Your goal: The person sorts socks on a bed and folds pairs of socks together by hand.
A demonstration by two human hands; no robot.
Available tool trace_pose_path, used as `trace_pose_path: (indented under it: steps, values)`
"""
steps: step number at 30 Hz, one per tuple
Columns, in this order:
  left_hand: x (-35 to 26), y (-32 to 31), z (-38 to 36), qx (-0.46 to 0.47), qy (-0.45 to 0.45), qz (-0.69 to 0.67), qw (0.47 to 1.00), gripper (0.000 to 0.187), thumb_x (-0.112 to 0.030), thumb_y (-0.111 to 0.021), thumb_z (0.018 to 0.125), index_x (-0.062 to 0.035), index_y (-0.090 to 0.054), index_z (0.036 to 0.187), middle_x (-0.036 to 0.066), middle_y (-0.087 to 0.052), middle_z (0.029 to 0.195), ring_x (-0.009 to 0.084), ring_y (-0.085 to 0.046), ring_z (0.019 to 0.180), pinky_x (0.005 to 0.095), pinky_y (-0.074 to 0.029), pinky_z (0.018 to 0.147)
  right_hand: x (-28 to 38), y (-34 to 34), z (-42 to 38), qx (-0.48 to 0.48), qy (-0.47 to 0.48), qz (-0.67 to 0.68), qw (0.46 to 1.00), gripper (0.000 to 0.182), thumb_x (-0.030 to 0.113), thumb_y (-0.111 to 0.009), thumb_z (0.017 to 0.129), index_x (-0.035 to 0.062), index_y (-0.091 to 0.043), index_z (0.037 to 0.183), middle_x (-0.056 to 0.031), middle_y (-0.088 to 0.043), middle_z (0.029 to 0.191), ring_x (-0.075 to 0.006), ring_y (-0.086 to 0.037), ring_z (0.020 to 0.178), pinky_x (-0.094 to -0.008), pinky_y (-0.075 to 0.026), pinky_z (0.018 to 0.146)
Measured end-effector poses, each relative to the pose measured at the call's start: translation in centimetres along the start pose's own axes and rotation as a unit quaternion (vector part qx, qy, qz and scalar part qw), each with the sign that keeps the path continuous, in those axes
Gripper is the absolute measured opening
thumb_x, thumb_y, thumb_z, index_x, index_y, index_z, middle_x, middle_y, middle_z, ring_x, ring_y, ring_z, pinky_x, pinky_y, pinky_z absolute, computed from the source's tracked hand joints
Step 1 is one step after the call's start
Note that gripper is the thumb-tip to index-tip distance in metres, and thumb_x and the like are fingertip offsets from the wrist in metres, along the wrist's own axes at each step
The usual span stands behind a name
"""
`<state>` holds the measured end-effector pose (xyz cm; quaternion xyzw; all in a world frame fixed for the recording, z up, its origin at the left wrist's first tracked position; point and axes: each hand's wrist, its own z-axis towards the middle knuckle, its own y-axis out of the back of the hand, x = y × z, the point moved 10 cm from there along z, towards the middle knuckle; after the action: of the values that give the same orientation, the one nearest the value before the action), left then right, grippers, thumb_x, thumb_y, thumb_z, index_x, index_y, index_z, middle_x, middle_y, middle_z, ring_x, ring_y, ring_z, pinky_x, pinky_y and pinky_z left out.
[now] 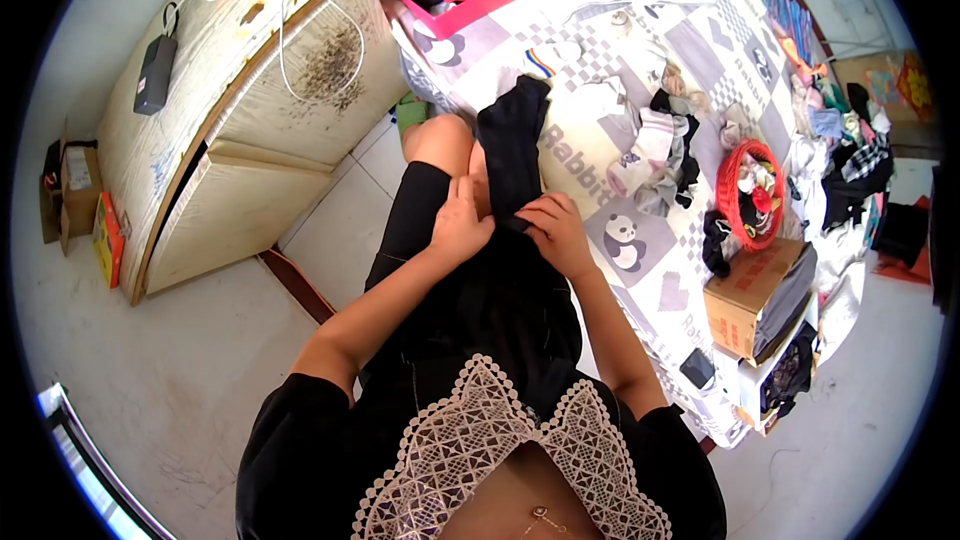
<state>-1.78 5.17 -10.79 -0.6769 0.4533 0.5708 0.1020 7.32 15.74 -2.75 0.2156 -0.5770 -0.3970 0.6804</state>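
- Dark sock lies lengthwise over lap.
- Right hand: fingertips pinch near end.
- Left hand: fingers together; grip unclear.
- Keep edges aligned, fabric smooth, pinch light.

Over on one side stands a pale wooden cabinet, its front marked by a dark speckled patch and its top scuffed. Across from it, a bed wears a grey-and-white sheet with pandas, checks and lettering. The floor is light, with tile lines between the two. A whitish wall rises behind the cabinet, and bright light shows at a window-like frame in the lower corner.
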Motion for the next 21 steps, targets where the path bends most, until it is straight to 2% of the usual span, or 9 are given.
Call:
trace_pose_path:
  steps: [1, 2, 3, 6, 10, 12, 16, 19, 21]
  values:
    - [-3.8, 2.1, -0.9, -0.081, -0.132, 0.085, 0.984, 0.034, -0.004, -0.064, 0.071, -0.0053, -0.056, 0.104, 0.017, -0.055, 0.111, 0.0288, -0.06, 0.09, 0.0363, -0.049, 0.075, -0.2, 0.0, -0.1, 0.0, -0.001, 0.001, 1.0, 0.031, 0.005, -0.073, 0.061, 0.0099, -0.066, 0.091, 0.0004, -0.06, 0.094, -0.0241, -0.053, 0.095, -0.0361, -0.041, 0.083]
    - [-4.5, 1.4, -0.7, 0.018, -0.118, 0.048, 0.992, 0.046, 0.003, -0.063, 0.065, -0.0098, -0.056, 0.109, 0.016, -0.045, 0.124, 0.0309, -0.056, 0.101, 0.0386, -0.048, 0.081, -0.4, 0.0, -0.2, -0.001, -0.002, 0.007, 1.0, 0.031, 0.006, -0.073, 0.062, 0.01, -0.067, 0.092, 0.0009, -0.06, 0.094, -0.0238, -0.053, 0.095, -0.0359, -0.041, 0.082]
    - [-4.4, 1.3, -0.5, 0.019, -0.117, 0.048, 0.992, 0.046, 0.003, -0.063, 0.065, -0.0098, -0.056, 0.109, 0.016, -0.045, 0.124, 0.0309, -0.056, 0.101, 0.0386, -0.048, 0.081, -0.6, 0.0, -0.3, -0.002, -0.004, 0.013, 1.0, 0.032, 0.007, -0.073, 0.062, 0.01, -0.067, 0.093, 0.0013, -0.06, 0.094, -0.0236, -0.053, 0.094, -0.0357, -0.041, 0.082]
    - [-5.2, -1.3, -0.8, 0.085, -0.22, 0.061, 0.97, 0.037, 0.005, -0.062, 0.069, -0.0063, -0.06, 0.104, 0.011, -0.054, 0.112, 0.0311, -0.057, 0.098, 0.0354, -0.048, 0.084, -1.0, 0.6, -0.1, -0.013, 0.011, 0.017, 1.0, 0.034, 0.009, -0.073, 0.063, 0.0093, -0.066, 0.096, -0.0002, -0.061, 0.091, -0.0248, -0.053, 0.092, -0.0362, -0.04, 0.082]
    - [-3.4, -1.4, 0.8, 0.036, -0.203, 0.009, 0.979, 0.029, 0.005, -0.064, 0.07, -0.0027, -0.062, 0.098, 0.011, -0.059, 0.103, 0.028, -0.06, 0.095, 0.0321, -0.049, 0.082, -0.5, 2.0, 0.3, -0.016, -0.029, 0.058, 0.998, 0.042, 0.01, -0.075, 0.062, 0.0082, -0.064, 0.102, -0.0051, -0.059, 0.1, -0.0272, -0.051, 0.097, -0.0376, -0.04, 0.086]
    - [-1.2, -1.9, 1.7, 0.069, -0.086, -0.104, 0.989, 0.024, 0.005, -0.065, 0.073, -0.0001, -0.062, 0.096, 0.009, -0.061, 0.1, 0.0214, -0.062, 0.092, 0.0286, -0.049, 0.08, -0.8, 2.7, 0.2, -0.069, -0.097, 0.056, 0.991, 0.051, 0.009, -0.078, 0.06, 0.0069, -0.062, 0.108, -0.0103, -0.053, 0.113, -0.0298, -0.048, 0.104, -0.0384, -0.04, 0.091]
    - [-0.9, -2.8, 1.4, 0.107, -0.073, -0.149, 0.98, 0.021, 0.004, -0.066, 0.076, 0.0012, -0.061, 0.096, 0.007, -0.061, 0.104, 0.0142, -0.061, 0.091, 0.0251, -0.049, 0.078, -1.9, 0.9, -0.3, -0.049, -0.111, 0.029, 0.992, 0.054, 0.007, -0.079, 0.058, 0.0081, -0.061, 0.109, -0.0121, -0.046, 0.121, -0.0309, -0.045, 0.107, -0.0381, -0.04, 0.093]
    - [-0.5, -3.3, 1.2, 0.121, -0.065, -0.24, 0.961, 0.018, 0.003, -0.066, 0.078, 0.0005, -0.061, 0.095, 0.006, -0.062, 0.105, 0.0121, -0.06, 0.09, 0.0246, -0.049, 0.079, -2.5, 0.7, -0.5, -0.083, -0.078, 0.054, 0.992, 0.041, 0.003, -0.076, 0.06, 0.008, -0.063, 0.099, -0.0098, -0.05, 0.115, -0.0305, -0.046, 0.106, -0.0375, -0.042, 0.089]
    - [-0.3, -3.1, 1.1, 0.114, -0.049, -0.246, 0.961, 0.012, -0.002, -0.067, 0.08, -0.0005, -0.062, 0.092, 0.004, -0.065, 0.094, 0.0102, -0.061, 0.084, 0.0239, -0.049, 0.075, -3.3, 0.3, -0.8, -0.082, -0.087, 0.082, 0.989, 0.026, 0.002, -0.073, 0.064, 0.006, -0.064, 0.088, -0.0078, -0.056, 0.104, -0.0286, -0.049, 0.101, -0.0357, -0.043, 0.083]
